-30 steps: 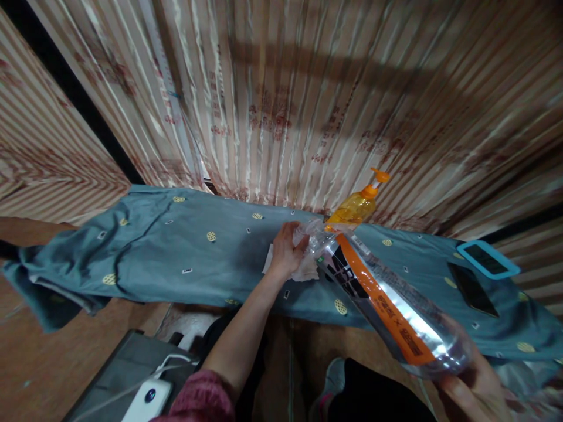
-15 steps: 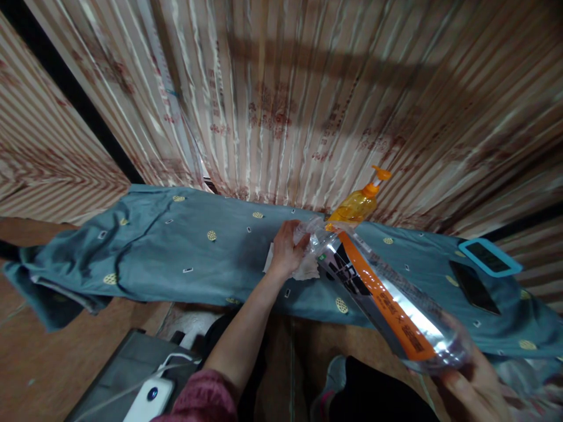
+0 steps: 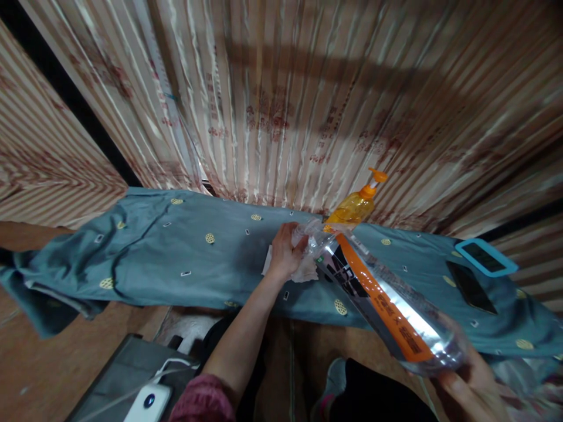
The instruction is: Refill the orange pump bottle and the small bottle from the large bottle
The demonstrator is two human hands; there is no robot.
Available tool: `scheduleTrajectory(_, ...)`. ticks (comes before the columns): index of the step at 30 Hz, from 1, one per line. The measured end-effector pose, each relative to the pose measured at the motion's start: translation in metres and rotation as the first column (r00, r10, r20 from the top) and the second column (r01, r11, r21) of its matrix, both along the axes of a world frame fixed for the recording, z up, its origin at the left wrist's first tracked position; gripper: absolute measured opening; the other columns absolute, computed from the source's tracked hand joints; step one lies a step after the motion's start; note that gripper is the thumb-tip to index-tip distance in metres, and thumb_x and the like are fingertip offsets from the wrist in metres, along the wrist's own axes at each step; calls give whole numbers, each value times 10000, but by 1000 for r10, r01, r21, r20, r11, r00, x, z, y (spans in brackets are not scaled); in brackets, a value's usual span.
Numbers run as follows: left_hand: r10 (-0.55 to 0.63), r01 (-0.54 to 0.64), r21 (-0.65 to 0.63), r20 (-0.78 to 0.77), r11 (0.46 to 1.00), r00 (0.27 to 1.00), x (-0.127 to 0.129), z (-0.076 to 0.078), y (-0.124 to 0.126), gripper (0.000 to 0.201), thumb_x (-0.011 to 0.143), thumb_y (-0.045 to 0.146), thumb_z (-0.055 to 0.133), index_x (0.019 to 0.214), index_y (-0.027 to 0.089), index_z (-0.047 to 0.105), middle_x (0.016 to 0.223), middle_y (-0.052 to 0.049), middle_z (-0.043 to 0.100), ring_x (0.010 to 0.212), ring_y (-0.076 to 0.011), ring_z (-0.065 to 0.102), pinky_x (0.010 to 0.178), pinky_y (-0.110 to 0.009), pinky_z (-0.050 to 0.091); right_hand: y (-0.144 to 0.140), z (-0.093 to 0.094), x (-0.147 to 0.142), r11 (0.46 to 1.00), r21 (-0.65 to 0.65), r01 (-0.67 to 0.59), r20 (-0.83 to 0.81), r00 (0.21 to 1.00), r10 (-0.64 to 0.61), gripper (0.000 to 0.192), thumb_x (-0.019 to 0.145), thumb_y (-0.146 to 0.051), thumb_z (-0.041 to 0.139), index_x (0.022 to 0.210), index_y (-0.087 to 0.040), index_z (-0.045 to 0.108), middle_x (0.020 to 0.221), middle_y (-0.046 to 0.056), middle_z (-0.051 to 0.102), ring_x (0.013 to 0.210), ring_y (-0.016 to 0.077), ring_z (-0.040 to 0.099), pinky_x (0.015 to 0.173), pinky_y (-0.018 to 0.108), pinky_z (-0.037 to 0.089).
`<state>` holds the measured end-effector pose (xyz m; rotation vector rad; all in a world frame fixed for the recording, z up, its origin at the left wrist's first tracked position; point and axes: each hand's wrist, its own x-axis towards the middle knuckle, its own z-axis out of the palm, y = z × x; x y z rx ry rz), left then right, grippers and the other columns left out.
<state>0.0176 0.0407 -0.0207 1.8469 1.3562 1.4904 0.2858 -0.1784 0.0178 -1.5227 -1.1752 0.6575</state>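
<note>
My right hand [image 3: 472, 390] grips the base of a large clear plastic bottle [image 3: 382, 302] with an orange and black label, tilted so its neck points away toward my left hand. My left hand [image 3: 285, 252] is closed around a crumpled white tissue [image 3: 303, 271] and presses it against the bottle's mouth, just above the blue-grey patterned cloth [image 3: 176, 252] that covers a long surface.
An orange pump bottle [image 3: 358, 205] stands behind the clear bottle against striped curtains [image 3: 281, 99]. A black phone [image 3: 470, 287] and a blue-framed device [image 3: 486, 257] lie on the cloth at right. A white power bank [image 3: 147, 403] with a cable rests on a grey case at lower left.
</note>
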Motion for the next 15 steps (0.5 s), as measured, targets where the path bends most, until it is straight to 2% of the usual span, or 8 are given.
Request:
scheduleTrajectory(7, 4, -4, -7, -4, 1000, 1000, 0, 0, 0, 219, 930, 340, 586, 1080, 186, 629, 1032, -89, 703, 1001, -256, 678, 902, -393, 538, -3, 0, -1, 999, -17, -27, -46, 999, 26, 688, 726, -492, 783, 1337, -204, 650, 1255, 132, 735, 1156, 389, 699, 805, 383, 634)
scheduleTrajectory(15, 3, -3, -1, -9, 1000, 1000, 0, 0, 0, 207, 928, 337, 604, 1073, 191, 626, 1031, -86, 698, 1004, -259, 680, 899, -388, 537, -4, -7, 4, 1000, -6, -26, -30, 999, 26, 681, 763, -487, 748, 1389, -255, 611, 1346, 91, 697, 1218, 369, 668, 887, 376, 610)
